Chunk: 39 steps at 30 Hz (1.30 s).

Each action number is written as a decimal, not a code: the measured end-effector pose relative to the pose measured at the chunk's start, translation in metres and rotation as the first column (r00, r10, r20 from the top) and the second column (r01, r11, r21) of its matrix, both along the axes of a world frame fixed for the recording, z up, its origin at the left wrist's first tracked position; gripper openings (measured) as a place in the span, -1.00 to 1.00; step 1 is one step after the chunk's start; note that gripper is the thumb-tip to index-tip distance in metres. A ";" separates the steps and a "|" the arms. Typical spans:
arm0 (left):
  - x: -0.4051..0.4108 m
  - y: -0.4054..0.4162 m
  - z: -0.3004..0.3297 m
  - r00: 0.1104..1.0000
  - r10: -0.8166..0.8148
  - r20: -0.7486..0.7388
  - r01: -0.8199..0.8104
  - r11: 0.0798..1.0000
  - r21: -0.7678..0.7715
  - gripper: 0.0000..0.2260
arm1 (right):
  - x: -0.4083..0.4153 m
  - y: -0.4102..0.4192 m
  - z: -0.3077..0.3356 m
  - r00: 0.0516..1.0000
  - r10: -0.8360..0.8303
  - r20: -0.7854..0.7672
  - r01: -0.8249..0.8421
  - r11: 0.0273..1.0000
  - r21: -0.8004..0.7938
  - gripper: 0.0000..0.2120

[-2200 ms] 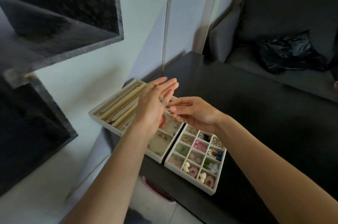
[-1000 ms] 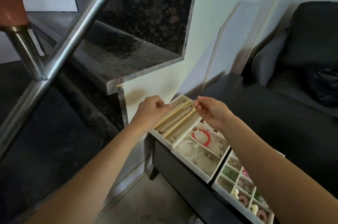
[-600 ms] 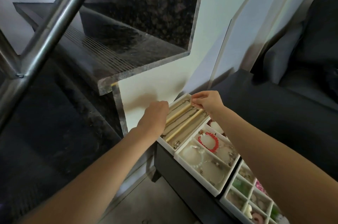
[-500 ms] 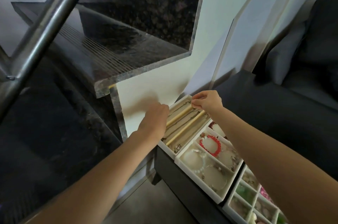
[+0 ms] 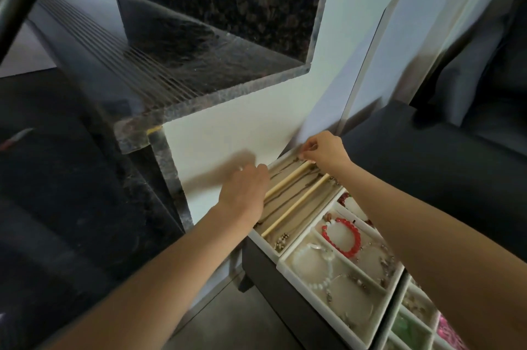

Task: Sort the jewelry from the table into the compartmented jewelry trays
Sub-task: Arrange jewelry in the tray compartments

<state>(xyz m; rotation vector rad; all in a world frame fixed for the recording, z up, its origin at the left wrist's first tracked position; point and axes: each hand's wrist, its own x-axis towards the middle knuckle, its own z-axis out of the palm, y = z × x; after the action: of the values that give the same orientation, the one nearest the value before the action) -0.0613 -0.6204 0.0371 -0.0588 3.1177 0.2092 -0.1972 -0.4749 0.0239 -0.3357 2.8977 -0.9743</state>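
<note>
**Hands at the necklace tray**

Stairs [image 5: 182,44] of dark stone crowd my left view, a dark sofa [image 5: 470,87] sits far right, and I read no writing anywhere. On the black table [image 5: 445,167], the necklace tray [image 5: 266,244] has long channels holding thin chains. My right hand [image 5: 325,150] pinches a chain end at its far edge; my left hand [image 5: 245,192] covers the near-left channel, fingers curled, grip unclear. Beside it, the bracelet tray [image 5: 322,312] holds a red bracelet [image 5: 342,237] and a white bracelet [image 5: 316,267]. The small-cell tray [image 5: 416,324] shows green and pink pieces.
</note>
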 end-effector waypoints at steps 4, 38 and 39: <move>-0.007 -0.005 -0.005 0.999 -0.019 0.049 0.017 0.999 0.044 -0.76 | -0.008 -0.005 -0.009 0.998 0.058 -0.020 -0.055 0.989 0.139 -0.93; -0.006 -0.023 -0.015 0.987 -0.073 0.145 0.063 0.995 0.073 -0.75 | 0.023 -0.003 0.005 0.896 0.442 -0.030 -0.274 0.606 0.747 -0.47; -0.003 -0.022 -0.012 0.985 -0.080 0.154 0.071 0.996 0.061 -0.75 | 0.024 -0.004 0.005 0.900 0.435 -0.029 -0.271 0.608 0.746 -0.47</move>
<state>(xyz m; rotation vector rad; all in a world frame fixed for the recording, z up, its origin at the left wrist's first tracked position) -0.0646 -0.6426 0.0255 0.0417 2.9494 0.2745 -0.1728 -0.4785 0.0290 -0.9321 2.9031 0.3327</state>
